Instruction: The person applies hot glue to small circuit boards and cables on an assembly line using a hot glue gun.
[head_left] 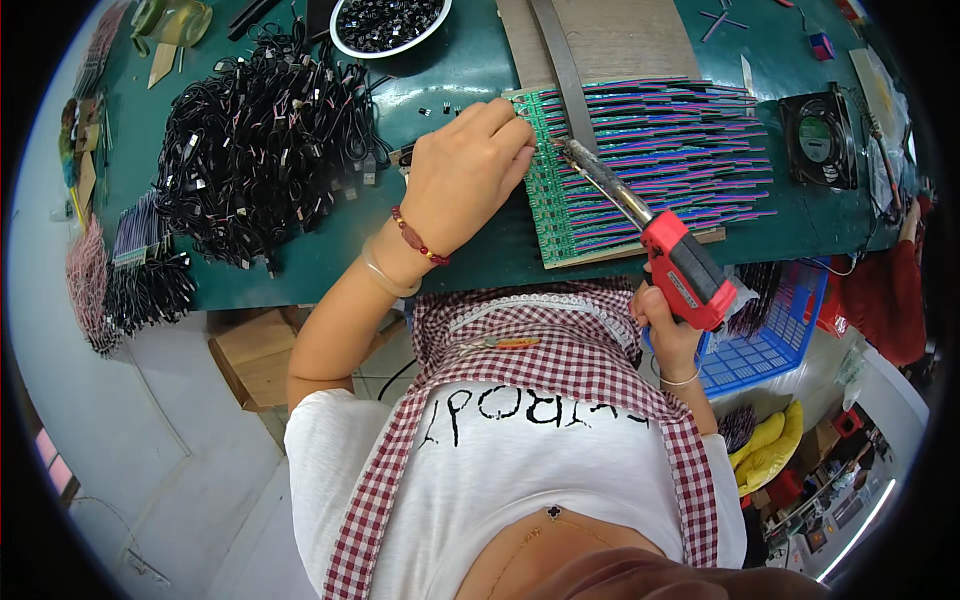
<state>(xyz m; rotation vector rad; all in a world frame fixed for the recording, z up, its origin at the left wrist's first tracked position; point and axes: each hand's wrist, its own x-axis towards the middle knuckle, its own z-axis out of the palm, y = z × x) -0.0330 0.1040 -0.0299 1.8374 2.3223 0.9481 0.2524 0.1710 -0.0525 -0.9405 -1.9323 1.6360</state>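
My right hand [668,325] grips a soldering gun [688,270] with a red and black body. Its metal barrel slants up and left, and the tip is at the row of joints on a green circuit board panel [552,215]. Many thin blue, pink and black wires [680,160] run off the panel to the right. My left hand [465,175] is at the panel's upper left edge, its fingers curled together; what they pinch, if anything, is hidden. A flat metal bar [562,75] lies across the wires, close to the gun's tip.
To the left lies a large heap of black cables [260,150]. A white bowl of small black parts [390,25] is at the back. A wooden board [640,40] extends behind the panel. On the right are a black fan [818,138] and, below the table, a blue basket [750,365].
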